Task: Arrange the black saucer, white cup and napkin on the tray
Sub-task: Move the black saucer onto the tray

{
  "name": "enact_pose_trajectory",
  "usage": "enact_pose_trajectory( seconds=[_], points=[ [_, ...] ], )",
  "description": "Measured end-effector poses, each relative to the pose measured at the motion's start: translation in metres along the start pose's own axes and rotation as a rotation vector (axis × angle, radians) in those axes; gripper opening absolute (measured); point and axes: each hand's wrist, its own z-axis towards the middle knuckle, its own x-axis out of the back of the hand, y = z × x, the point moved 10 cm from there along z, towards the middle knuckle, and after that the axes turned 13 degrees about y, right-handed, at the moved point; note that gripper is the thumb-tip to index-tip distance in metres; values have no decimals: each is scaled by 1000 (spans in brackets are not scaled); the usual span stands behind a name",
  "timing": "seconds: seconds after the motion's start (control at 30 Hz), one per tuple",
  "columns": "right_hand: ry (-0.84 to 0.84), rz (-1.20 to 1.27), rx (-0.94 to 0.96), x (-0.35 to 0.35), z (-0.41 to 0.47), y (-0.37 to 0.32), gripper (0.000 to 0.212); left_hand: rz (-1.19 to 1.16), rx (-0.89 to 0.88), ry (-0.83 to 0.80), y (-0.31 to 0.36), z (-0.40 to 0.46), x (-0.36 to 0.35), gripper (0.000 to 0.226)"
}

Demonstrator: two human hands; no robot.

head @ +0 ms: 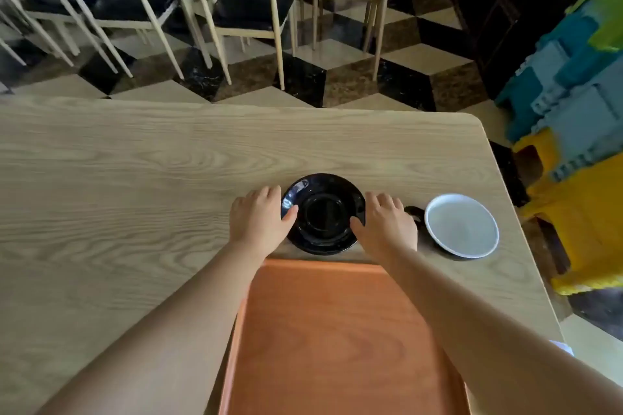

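Note:
A glossy black saucer (pixel 323 212) lies on the wooden table just beyond the far edge of the orange tray (pixel 337 330). My left hand (pixel 258 217) rests against the saucer's left rim, thumb on top of it. On the opposite rim my right hand (pixel 386 222) does the same, thumb over the edge. Both hands grip the saucer, which still touches the table. To the right stands the white cup (pixel 462 225), seen from above, its dark handle pointing left behind my right hand. A pale corner that may be the napkin (pixel 562 346) peeks out past my right forearm.
The table (pixel 135 178) has a rounded far-right corner and its right edge runs close to the cup. Beyond it stand wooden chairs (pixel 249 7) on a chequered floor. Blue, grey and yellow stacked crates (pixel 573 131) sit to the right of the table.

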Motion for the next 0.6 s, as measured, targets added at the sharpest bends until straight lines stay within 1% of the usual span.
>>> enact_pose_trajectory(
  seconds=[0.03, 0.1, 0.2, 0.33, 0.4, 0.47, 0.53, 0.57, 0.6],
  points=[
    [-14, -29, -3, -3, 1, 1, 38, 23, 27, -29, -4, 0, -6, 40],
    [-22, -38, -17, -12, 2, 2, 38, 31, 30, -35, -6, -1, -14, 36],
    [-29, -12, -68, -19, 2, 3, 37, 14, 44, -67, -5, -4, -21, 35],
    [-46, 42, -92, -18, 3, 4, 35, -79, 129, -99, -9, -5, -26, 31],
    [-62, 151, -145, -21, 5, 7, 29, -202, 230, -147, -12, -7, -31, 24],
    [-58, 274, -221, -22, 7, 12, 22, -369, 373, -233, -19, -12, -41, 15],
    [-51, 373, -278, -19, 5, 15, 27, -531, 475, -276, -28, -17, -47, 13],
    [-47, 415, -287, -15, 3, 14, 30, -624, 524, -288, -32, -21, -47, 9],
    [-39, 454, -285, -10, 1, 13, 32, -708, 570, -306, -35, -26, -44, 9]
  ],
)
